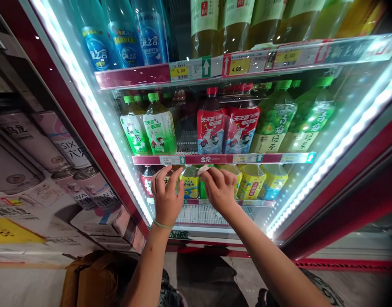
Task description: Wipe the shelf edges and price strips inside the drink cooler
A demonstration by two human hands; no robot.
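Both hands reach toward a lit drinks cooler, at the red label strip (221, 159) of a middle shelf. My left hand (168, 194) has its fingers apart and curved, with nothing in them, near the strip's left part. My right hand (219, 187) is closed, its fingertips round a small whitish item that I cannot make out, just under the strip. Yellow-labelled bottles (251, 182) stand on the lower shelf beside and behind the hands. Above them are red-labelled bottles (210, 130) and white-and-green bottles (159, 130).
Blue bottles (151, 40) and amber tea bottles (234, 32) fill the top shelf. Green bottles (275, 121) stand at the right. Pink cans and boxes (64, 145) are stacked left of the cooler frame. A brown bag (90, 281) is on the floor.
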